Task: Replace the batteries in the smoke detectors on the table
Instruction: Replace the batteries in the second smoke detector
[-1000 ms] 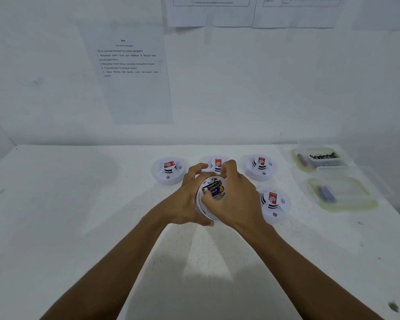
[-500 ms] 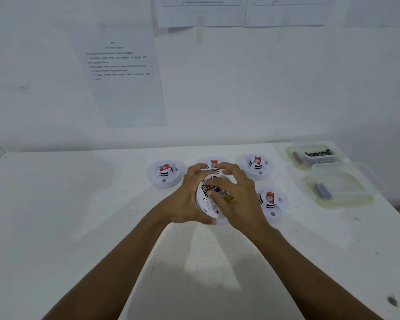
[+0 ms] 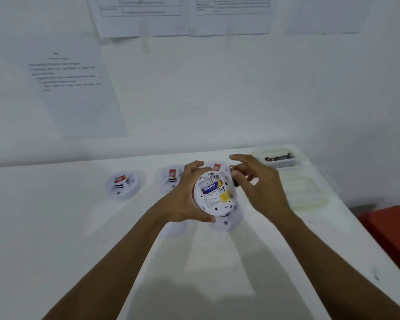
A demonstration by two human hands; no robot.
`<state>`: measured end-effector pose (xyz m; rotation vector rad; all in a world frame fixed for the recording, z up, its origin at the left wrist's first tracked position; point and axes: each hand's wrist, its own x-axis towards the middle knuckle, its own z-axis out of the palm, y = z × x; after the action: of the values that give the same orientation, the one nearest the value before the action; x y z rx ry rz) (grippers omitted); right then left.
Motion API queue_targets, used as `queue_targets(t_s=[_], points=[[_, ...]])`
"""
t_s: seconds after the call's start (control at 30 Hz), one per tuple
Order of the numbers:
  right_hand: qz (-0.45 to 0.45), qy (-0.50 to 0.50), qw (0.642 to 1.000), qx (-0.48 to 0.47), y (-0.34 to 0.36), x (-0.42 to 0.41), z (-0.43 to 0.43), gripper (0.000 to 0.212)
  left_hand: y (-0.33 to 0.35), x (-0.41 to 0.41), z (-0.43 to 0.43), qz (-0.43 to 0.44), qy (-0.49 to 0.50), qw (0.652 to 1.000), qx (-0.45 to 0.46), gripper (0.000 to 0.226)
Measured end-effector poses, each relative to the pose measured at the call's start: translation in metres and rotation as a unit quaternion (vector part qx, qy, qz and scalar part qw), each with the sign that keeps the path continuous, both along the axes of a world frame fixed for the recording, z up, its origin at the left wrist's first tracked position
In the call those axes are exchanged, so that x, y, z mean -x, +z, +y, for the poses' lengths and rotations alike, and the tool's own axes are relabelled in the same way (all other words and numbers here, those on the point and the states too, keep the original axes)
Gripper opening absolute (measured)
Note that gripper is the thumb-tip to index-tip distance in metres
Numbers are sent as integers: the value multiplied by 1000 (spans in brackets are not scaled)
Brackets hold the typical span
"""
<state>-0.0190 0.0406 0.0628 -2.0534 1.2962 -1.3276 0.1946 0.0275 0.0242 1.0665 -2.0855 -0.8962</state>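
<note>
- While the left hand (image 3: 185,198) grips it by the rim, fingers curled over the top edge and thumb under the bottom, the smoke detector (image 3: 215,202) is held above the table (image 3: 79,239) with its back tilted toward the camera.
- Its battery bay is uncovered: a blue-and-yellow battery (image 3: 211,187) lies in the lower slot, and the slot above it shows bare white plastic.
- A yellow label (image 3: 225,196) sits at four o'clock from that battery.
- At two o'clock, just beside the detector's rim, the right hand (image 3: 259,185) pinches a dark battery (image 3: 234,175) between thumb and curled fingers. Blur hides its markings.
- At six o'clock a second detector (image 3: 226,222) rests on the table, mostly hidden.
- At nine o'clock a near detector (image 3: 172,179) and a far-left detector (image 3: 123,184) stand face up. At twelve o'clock a rear detector (image 3: 217,166) peeks between the hands.
- At two o'clock a far tub (image 3: 280,159) holds a row of dark batteries. At three o'clock lies a clear tub (image 3: 306,195), its contents unreadable.
- A red object (image 3: 393,229) sits at four o'clock, past the table edge.
- Printed sheets (image 3: 72,88) hang on the wall at eleven o'clock.
</note>
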Motion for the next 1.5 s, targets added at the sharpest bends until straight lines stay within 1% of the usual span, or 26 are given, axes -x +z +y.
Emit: queue_targets(t_s=[0.07,0.13,0.23,0.3,0.4,0.47,0.6,0.7,0.8,0.87,0.93,1.0,1.03,1.13,1.23,1.33,1.5], points=[[31,-21,999,-12,5,43,-10,18,2,27,-7,15,2,1000,-1,107],[57,-45,996,-46,7,84,-20,14,3,54,-13,18,-2,1000,-9,107],[124,-85,983,-109,3,137,-39,14,3,86,-19,-2,-9,1000,-11,105],[174,-90,969,-153,-3,160,-53,14,2,102,-21,-17,-4,1000,-10,105],[226,-55,950,-208,-12,173,-67,13,-4,116,-22,-33,17,999,-14,105],[269,-30,934,-235,-18,172,-74,14,-7,121,-22,-36,33,999,-14,109],[289,-5,911,-295,-31,168,-81,12,-14,124,-23,-44,42,998,-14,110],[264,3,913,-311,-33,170,-80,10,-17,128,-26,-36,46,998,-13,107],[240,7,919,-313,-28,173,-75,15,-19,130,-29,-30,48,998,-16,105],[216,-11,935,-280,-22,173,-70,18,-18,132,-30,-27,44,999,-17,104],[151,-12,963,-223,-13,167,-60,19,-18,134,-31,-26,42,999,-16,103],[60,7,979,-193,-5,155,-47,18,-18,137,-33,-19,42,999,-12,103],[34,16,981,-191,-3,148,-41,17,-18,139,-34,-20,42,999,-11,102],[16,15,983,-181,-10,132,-31,13,-18,147,-35,-22,42,999,-3,95],[-12,-31,985,-169,-16,122,-28,12,-17,150,-36,-16,56,998,7,92],[-53,-57,981,-176,-15,115,-25,10,-13,150,-39,-23,66,997,18,93],[-67,-81,974,-199,-8,107,-23,10,-6,151,-40,-18,58,998,16,90]])
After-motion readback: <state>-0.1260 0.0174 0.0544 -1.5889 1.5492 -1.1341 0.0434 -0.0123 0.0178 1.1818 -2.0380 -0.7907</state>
